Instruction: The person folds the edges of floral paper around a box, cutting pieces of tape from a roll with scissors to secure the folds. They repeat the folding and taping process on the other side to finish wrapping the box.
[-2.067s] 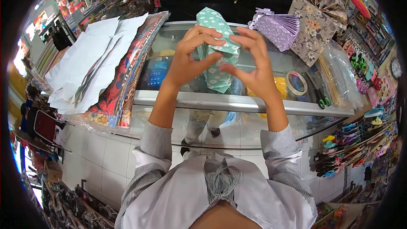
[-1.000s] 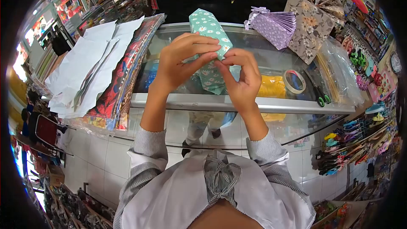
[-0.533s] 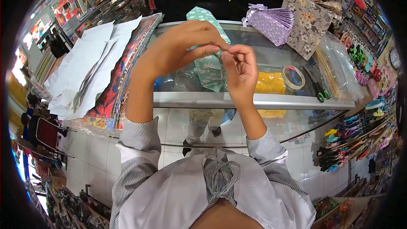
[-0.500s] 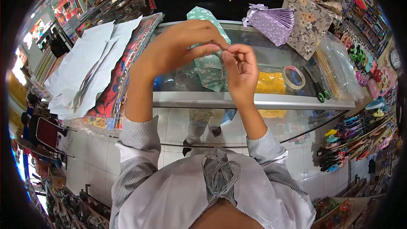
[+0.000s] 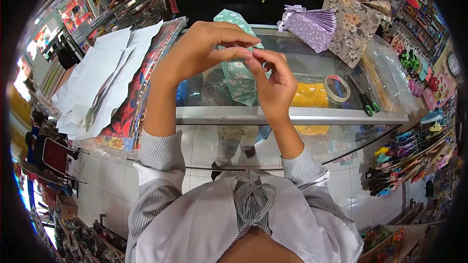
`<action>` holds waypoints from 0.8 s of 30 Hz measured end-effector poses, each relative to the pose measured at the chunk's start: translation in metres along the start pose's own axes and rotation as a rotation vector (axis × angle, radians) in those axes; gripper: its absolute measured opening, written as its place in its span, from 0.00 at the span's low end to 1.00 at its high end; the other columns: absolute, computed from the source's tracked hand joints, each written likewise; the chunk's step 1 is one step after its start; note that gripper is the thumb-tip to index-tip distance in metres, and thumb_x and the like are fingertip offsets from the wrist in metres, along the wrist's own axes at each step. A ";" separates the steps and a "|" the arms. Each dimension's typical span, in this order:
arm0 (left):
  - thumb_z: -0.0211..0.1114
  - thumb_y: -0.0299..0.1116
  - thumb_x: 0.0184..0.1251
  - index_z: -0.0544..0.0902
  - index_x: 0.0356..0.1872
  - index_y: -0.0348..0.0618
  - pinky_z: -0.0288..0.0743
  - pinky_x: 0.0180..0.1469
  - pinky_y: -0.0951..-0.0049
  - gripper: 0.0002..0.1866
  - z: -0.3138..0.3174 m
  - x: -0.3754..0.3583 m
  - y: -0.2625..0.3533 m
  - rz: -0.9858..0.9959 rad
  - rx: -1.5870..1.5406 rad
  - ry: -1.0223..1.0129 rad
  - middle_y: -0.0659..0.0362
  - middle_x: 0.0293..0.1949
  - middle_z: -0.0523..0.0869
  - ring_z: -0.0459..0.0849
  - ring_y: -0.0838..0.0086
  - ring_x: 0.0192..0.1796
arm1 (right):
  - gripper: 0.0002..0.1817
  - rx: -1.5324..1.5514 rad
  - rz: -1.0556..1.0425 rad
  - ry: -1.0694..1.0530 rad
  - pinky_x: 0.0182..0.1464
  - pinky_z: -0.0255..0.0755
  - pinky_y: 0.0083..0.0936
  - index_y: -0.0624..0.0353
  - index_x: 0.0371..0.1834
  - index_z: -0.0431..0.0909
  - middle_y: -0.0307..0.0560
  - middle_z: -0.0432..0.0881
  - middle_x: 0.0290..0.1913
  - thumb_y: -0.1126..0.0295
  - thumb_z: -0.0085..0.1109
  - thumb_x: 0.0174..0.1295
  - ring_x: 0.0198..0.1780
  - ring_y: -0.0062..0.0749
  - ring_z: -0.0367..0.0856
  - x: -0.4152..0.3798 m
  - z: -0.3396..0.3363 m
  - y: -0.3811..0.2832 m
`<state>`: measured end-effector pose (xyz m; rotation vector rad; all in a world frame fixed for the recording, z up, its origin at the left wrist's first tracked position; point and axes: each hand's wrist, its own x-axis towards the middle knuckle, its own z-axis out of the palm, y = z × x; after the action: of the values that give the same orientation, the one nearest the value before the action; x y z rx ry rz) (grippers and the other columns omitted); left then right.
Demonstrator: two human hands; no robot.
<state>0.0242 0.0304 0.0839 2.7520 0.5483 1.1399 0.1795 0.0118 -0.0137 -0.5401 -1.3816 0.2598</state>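
Note:
Both hands meet above a green floral wrapped packet (image 5: 240,80) that lies on the glass counter. My left hand (image 5: 207,48) reaches over the packet's upper part, thumb and fingers closed toward their tips. Against its thumb tip, my right hand (image 5: 275,78) is pinched, with its other fingers curled. Whatever is between the fingertips is too small to make out. To the right are a purple pleated floral packet (image 5: 312,27) and a larger brown floral one (image 5: 353,24).
White paper sheets (image 5: 97,78) lie on colourful printed sheets at the left. A tape roll (image 5: 337,88), scissors (image 5: 368,104), thin sticks (image 5: 375,83) and clear plastic (image 5: 397,80) are at the right. A person (image 5: 108,0) is at the far upper left.
The fingers of my left hand have lifted and spread slightly away from its thumb. My right hand has shifted slightly left, its fingertips now at my left thumb.

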 end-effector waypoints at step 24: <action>0.67 0.20 0.53 0.83 0.42 0.37 0.72 0.55 0.72 0.13 0.059 -0.012 -0.014 -0.118 -0.177 0.394 0.57 0.39 0.87 0.84 0.75 0.44 | 0.14 0.022 0.024 -0.287 0.40 0.73 0.17 0.57 0.42 0.83 0.45 0.79 0.44 0.77 0.66 0.51 0.45 0.25 0.77 0.045 -0.044 0.021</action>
<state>0.0537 0.0411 0.0304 2.3239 0.6052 1.6237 0.2330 0.0418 0.0101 -0.5146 -1.6488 0.3826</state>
